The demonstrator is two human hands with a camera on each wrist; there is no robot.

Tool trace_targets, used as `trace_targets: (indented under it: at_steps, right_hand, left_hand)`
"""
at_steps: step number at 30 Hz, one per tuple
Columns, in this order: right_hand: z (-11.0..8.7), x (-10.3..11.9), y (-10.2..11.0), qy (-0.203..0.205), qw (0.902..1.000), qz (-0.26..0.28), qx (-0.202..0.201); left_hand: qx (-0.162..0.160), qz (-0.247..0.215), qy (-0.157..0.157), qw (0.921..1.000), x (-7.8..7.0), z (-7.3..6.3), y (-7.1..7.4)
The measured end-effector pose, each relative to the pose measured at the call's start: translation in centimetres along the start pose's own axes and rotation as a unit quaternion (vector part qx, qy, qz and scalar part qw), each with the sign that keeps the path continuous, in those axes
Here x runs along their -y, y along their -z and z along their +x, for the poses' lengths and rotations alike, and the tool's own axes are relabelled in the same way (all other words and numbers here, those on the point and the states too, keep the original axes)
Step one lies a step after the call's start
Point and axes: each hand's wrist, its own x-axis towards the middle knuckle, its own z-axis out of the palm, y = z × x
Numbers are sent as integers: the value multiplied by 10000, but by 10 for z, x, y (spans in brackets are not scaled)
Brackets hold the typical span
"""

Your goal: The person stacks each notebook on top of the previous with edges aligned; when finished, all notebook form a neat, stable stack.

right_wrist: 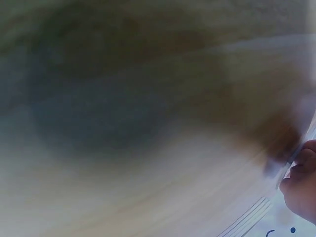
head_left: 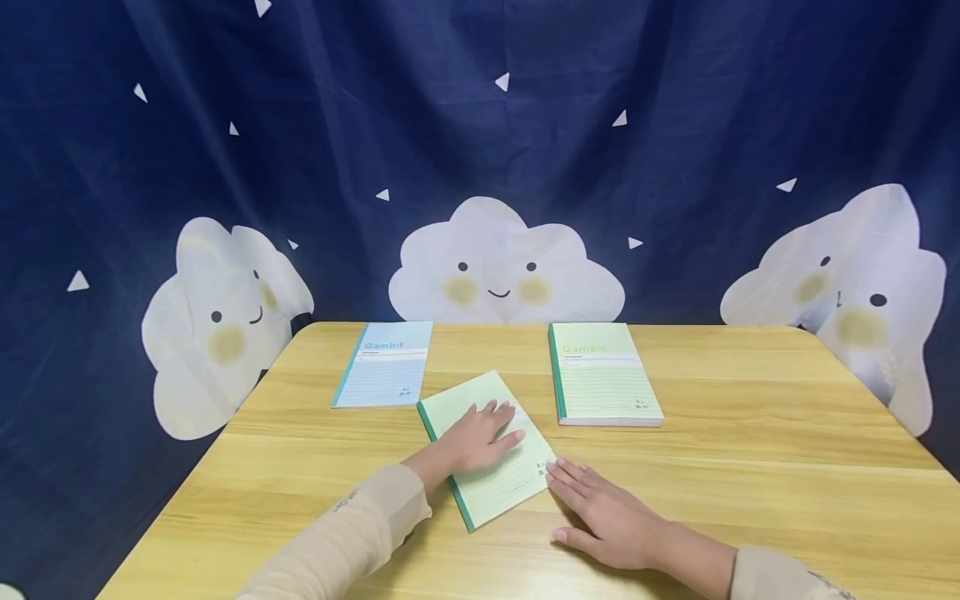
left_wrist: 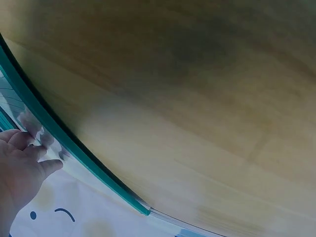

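Left hand (head_left: 480,437) flat on the green notebook (head_left: 487,450), fingers (head_left: 504,415) straight and spread across its cover, pressing rather than gripping. Right hand (head_left: 603,517) flat on the wooden surface (head_left: 750,467), fingers (head_left: 564,477) straight, tips touching the notebook's near right corner; nothing held. Notebook skewed, dark green spine running just left of the left fingers, toward the sleeve.

Beyond the left fingers and a little to their left, a blue notebook (head_left: 384,364) lying flat, close to the skewed one but apart from it. Beyond the right fingers, a second green notebook (head_left: 602,374), thicker, also flat, a strip of bare wood between it and the one under the hand. Nothing between either hand and the notebook being touched. Behind the surface, a dark blue curtain (head_left: 480,125) printed with white clouds.

Left wrist view: close on the spine as a green edge (left_wrist: 74,153), left hand (left_wrist: 22,168) at the lower left, cloud print below, wood filling the rest. Right wrist view: heavily blurred wood, only the right hand (right_wrist: 302,185) at the right edge, finger position not readable there. Both far notebooks seen from the head view alone.
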Motion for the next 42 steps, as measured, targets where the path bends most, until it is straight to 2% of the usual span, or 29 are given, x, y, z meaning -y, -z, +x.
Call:
trace_targets:
  at_steps: [10, 20, 27, 30, 31, 33, 36, 37, 39, 42]
  right_hand:
    - [-6, 3, 3, 165, 9996, -51, -208]
    - [-7, 10, 2, 348, 9992, -155, -121]
    - [-2, 12, 0, 450, 9985, -290, -91]
    - [1, 12, 2, 521, 9973, -470, -208]
    - [2, 11, 3, 538, 9966, -499, -387]
    - [7, 10, 4, 543, 9926, -530, -949]
    - [16, 5, 8, 481, 9764, -558, -2030]
    - [19, 3, 8, 410, 9696, -564, -2344]
    - [23, -2, 10, 180, 9600, -621, -2725]
    - [27, -8, 11, -303, 9566, -504, -2854]
  left_hand:
    - [9, -9, -205, 9998, -8, 3, -1]
    - [247, 38, -74, 9997, -20, 19, 0]
    - [176, 126, -187, 9996, -22, 24, -1]
    - [-71, 181, -280, 9994, -21, 23, -1]
    - [-222, 193, -291, 9991, -21, 20, 0]
    - [-655, 81, -294, 9974, -22, 15, 3]
    - [-1310, -184, -218, 9910, -21, 4, 10]
    - [-1521, -268, -216, 9878, -20, 1, 12]
    - [-1849, -375, -209, 9818, -17, -6, 16]
    - [-2113, -467, -150, 9762, -11, -17, 22]
